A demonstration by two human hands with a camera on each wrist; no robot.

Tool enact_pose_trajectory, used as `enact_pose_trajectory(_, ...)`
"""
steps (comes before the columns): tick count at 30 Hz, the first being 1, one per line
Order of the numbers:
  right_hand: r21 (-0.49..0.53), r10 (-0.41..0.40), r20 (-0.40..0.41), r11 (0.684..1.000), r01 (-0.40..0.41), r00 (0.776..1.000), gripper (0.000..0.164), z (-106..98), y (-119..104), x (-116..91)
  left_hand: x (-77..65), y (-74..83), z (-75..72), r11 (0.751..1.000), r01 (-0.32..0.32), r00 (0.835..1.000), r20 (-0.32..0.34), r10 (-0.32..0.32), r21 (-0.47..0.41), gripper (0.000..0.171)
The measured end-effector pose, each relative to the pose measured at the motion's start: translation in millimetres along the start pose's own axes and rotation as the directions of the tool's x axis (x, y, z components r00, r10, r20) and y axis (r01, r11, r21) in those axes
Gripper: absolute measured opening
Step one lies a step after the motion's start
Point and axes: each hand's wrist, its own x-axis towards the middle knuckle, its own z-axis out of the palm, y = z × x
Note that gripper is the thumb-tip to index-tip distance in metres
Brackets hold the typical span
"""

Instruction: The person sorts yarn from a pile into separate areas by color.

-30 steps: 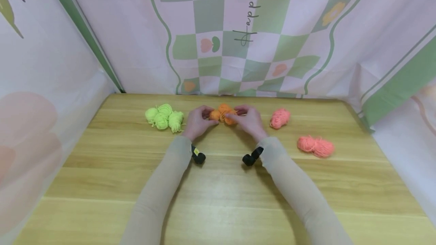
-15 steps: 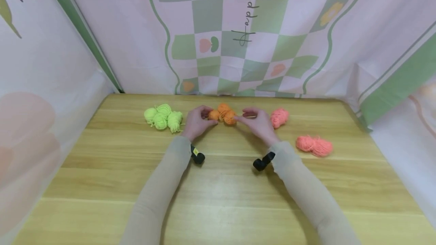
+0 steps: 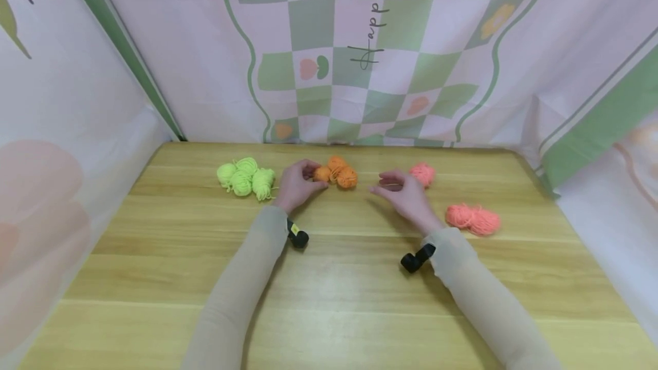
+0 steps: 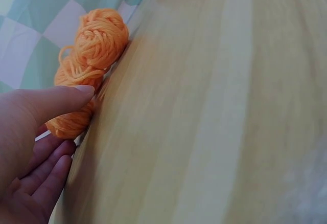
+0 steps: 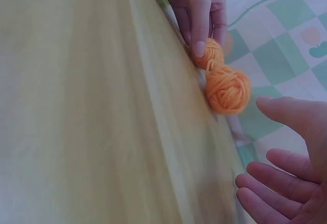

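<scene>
Three small orange balls of yarn [image 3: 346,177] sit bunched on the wooden table, near its far edge. My left hand [image 3: 299,185] holds the leftmost orange ball [image 5: 210,53], its thumb in front and its fingers behind. The left wrist view shows the thumb crossing the orange yarn [image 4: 101,39] from below. To the right, my right hand [image 3: 406,196] is apart from the orange yarn, thumb and fingers spread with nothing between them. Just behind it lies a pink ball of yarn [image 3: 422,174], partly hidden by that hand.
Several lime-green yarn balls [image 3: 243,180] lie in a cluster left of my left hand. Another pink bundle of yarn [image 3: 473,220] rests right of my right wrist. A printed checkered cloth [image 3: 360,73] hangs behind the table's far edge [image 3: 216,144].
My right hand has let go of the orange yarn and moved right, towards the nearer pink ball. The left hand stays at the orange yarn.
</scene>
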Motion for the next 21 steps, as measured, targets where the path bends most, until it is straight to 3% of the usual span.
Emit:
enact_pose_trajectory(9,0.014,-0.059,0.025,0.998,0.058,0.998,0.068,-19,9,-19,-0.1,-0.4,-0.5,1.0,0.006,1.0,-0.001,-0.006,-0.015,0.047)
enact_pose_trajectory(21,-0.066,-0.072,-0.001,0.995,0.072,0.997,0.067,-52,14,-41,1.4,-3.8,1.1,1.0,-0.012,1.0,-0.008,0.012,-0.021,0.048)
